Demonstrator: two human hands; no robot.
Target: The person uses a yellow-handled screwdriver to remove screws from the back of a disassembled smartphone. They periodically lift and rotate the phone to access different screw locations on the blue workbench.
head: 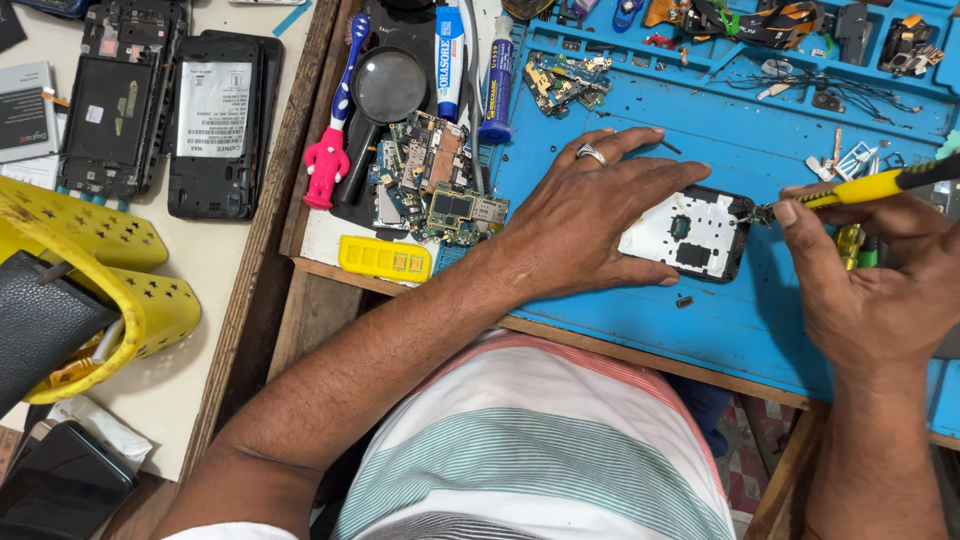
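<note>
Left hand (590, 215) lies flat, pinning the opened phone (690, 235) on the blue mat (620, 310). Right hand (870, 280) grips the yellow screwdriver (860, 188), tip at the phone's edge. Risk: tip slips, gouges board; loose screw (684, 300) rolls off.

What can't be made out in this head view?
- Left part of the opened phone: covered by the left hand.
- Screwdriver tip and screw: too small.
- Screwdriver's rear end: cut off by the right edge.
- Right hand fingers' grip: hidden behind the hand.
</note>
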